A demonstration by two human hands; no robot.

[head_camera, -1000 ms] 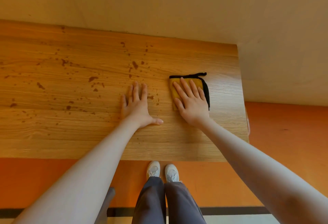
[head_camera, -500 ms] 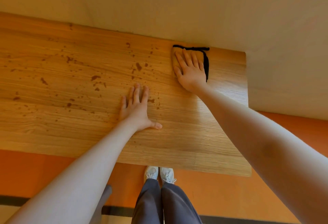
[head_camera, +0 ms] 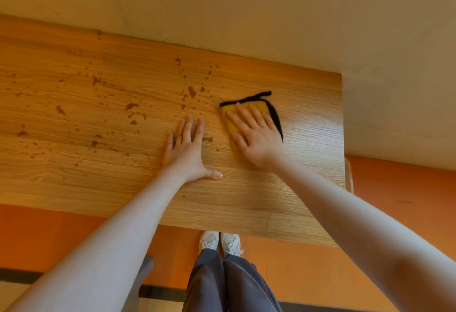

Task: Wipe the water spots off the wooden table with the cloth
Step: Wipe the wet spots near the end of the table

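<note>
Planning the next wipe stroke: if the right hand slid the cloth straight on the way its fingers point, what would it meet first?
Bare wood first: the right hand points up-left, so the cloth would probably reach the water spots beyond it.

A single wide-angle camera worn on the person's head looks forward and steeply down from standing height. The wooden table (head_camera: 74,176) fills the middle band of the frame, its far edge against a pale wall (head_camera: 246,3) at top and its near edge low in the picture. Both forearms reach in from the bottom corners, with the left hand (head_camera: 187,151) and right hand (head_camera: 256,139) close to the centre. Below the near edge the view drops straight to the person's white shoes (head_camera: 219,241) and grey trousers (head_camera: 229,284) on an orange floor (head_camera: 407,200). The lens bows straight lines towards the frame's sides. No second view.
</note>
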